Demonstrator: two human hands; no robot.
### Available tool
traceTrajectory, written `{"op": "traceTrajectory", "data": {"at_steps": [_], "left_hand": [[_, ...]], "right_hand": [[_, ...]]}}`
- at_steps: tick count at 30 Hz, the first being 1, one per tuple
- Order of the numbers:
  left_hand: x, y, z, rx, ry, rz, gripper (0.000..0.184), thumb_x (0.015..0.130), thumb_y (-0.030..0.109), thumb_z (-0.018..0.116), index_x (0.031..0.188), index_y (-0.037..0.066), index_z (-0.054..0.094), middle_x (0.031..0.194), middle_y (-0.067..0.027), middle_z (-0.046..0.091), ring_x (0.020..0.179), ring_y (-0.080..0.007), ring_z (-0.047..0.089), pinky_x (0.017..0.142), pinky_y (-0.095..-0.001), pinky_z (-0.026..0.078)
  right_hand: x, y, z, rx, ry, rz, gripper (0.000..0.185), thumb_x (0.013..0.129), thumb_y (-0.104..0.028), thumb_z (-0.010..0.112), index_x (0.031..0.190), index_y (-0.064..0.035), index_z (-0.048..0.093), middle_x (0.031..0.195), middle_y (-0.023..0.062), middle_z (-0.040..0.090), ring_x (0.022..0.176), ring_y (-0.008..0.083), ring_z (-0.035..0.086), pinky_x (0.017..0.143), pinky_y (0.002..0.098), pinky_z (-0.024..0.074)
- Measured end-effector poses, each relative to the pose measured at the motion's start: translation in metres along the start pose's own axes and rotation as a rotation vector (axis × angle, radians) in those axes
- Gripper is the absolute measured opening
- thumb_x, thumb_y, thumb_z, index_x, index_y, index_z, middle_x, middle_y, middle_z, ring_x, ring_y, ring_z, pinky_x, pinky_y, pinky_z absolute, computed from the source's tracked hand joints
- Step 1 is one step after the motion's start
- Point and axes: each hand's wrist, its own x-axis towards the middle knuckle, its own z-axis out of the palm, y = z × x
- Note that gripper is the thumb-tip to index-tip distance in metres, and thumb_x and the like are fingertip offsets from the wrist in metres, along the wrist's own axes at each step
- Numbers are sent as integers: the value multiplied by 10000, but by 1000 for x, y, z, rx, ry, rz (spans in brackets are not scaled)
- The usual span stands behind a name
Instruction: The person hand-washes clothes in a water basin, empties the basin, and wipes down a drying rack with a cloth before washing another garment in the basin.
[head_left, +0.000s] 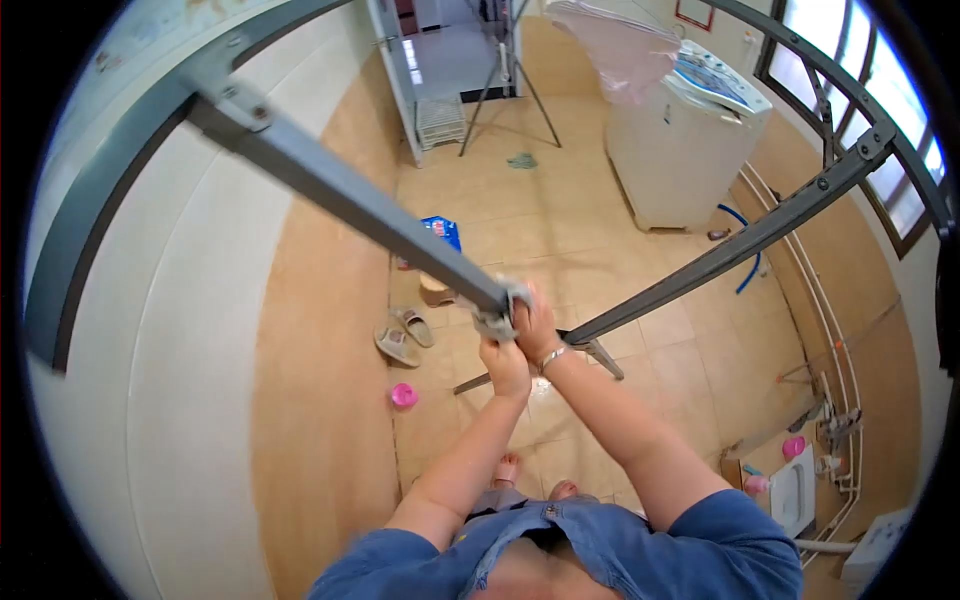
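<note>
Glossy, beige-tiled floor (pixel 565 200) beneath, and boxy white washing machine (pixel 668 165) beyond, your left grip (pixel 507 366) and right grip (pixel 535 325) — both closed around a grey metal frame (pixel 370 208).

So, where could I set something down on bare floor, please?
Bare tiles lie between green cloth and washing machine, and between grey frame's feet and right wall. Crowded: along the left wall, with blue packet, slippers, pink object.

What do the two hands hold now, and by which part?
The left hand and right hand hold a slanting grey metal bar by its lower end, around the bracket.
</note>
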Motion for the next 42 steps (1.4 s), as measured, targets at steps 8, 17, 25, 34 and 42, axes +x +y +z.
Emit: {"op": "traceTrajectory", "data": {"at_steps": [8, 17, 25, 34, 42], "left_hand": [[-18, -80, -22, 215, -246, -214, 315, 884, 230, 336, 1060, -16, 424, 1006, -64, 488, 900, -128, 456, 768, -247, 381], [14, 58, -9, 51, -187, 127, 276, 863, 180, 366, 1079, 15, 414, 1010, -64, 489, 912, -151, 469, 788, -257, 383], [53, 229, -7, -475, -147, 415, 284, 860, 185, 370, 1097, 35, 418, 1071, -81, 472, 981, -189, 462, 839, -319, 385], [73, 313, -31, 119, 340, 1368, 397, 828, 243, 419, 1166, 40, 364, 1182, -91, 389, 1062, -217, 395, 911, -334, 319], [55, 322, -14, -690, -397, 1065, 523, 796, 358, 336, 1202, 30, 291, 1219, -107, 337, 1122, -257, 323, 964, -379, 230]], "right_hand": [[-61, 64, 1, 59, 78, 364, 218, 798, -195, 348, 851, -48, 500, 792, 168, 498, 744, 360, 475, 632, 404, 392], [23, -70, -4, 100, 55, 67, 301, 711, -85, 499, 998, -16, 440, 914, 185, 478, 870, 351, 441, 756, 403, 358], [117, -198, -1, 786, 105, -42, 197, 832, -59, 413, 1015, -14, 472, 896, 0, 498, 809, 53, 422, 704, 187, 362], [198, -339, -43, 421, 361, -834, 213, 772, -103, 469, 971, -26, 475, 807, 180, 547, 733, 317, 514, 683, 329, 404], [177, -331, 7, 466, 224, -998, 173, 693, -211, 446, 764, -72, 521, 771, 114, 523, 726, 299, 490, 681, 356, 356]]}}
